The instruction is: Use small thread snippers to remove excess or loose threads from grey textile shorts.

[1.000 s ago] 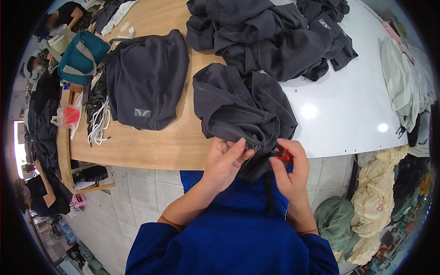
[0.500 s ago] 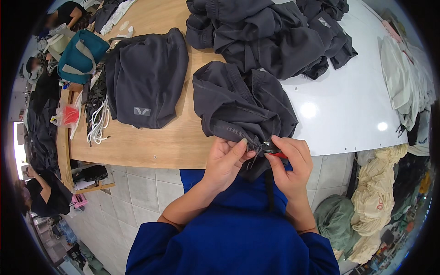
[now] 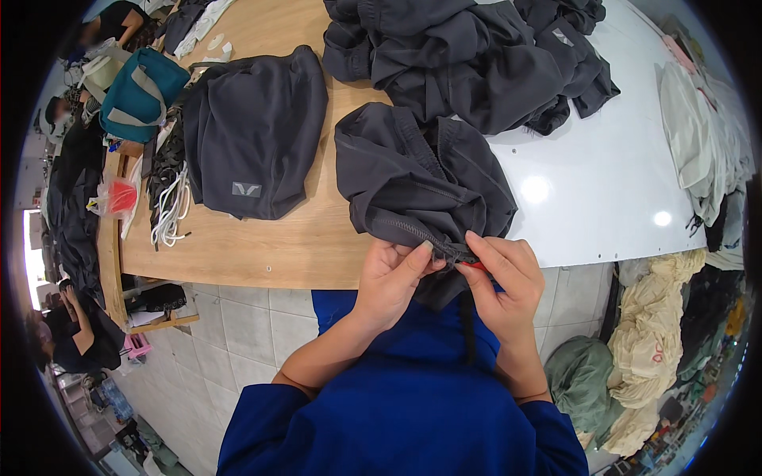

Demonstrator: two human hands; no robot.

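Hands are both busy at the near edge of the counter (image 3: 262, 254) right now. My left hand (image 3: 390, 279) is closed in a pinch on the zipper seam of the dark grey garment (image 3: 413, 178), thumb pressed on top of the teeth. My right hand (image 3: 502, 279) is curled shut on the same zipper just beside it, and there's a small red thing (image 3: 475, 266) poking out under the fingers, probably a tool or a clip, too hidden to say for sure. That garment sits bunched on the counter's front edge, half on the wood and half on the white surface (image 3: 603, 182), drooping toward my blue top. Folded garment (image 3: 258, 131) lies flat to the left, well apart, and a heap of more dark clothes (image 3: 468, 55) sits behind.
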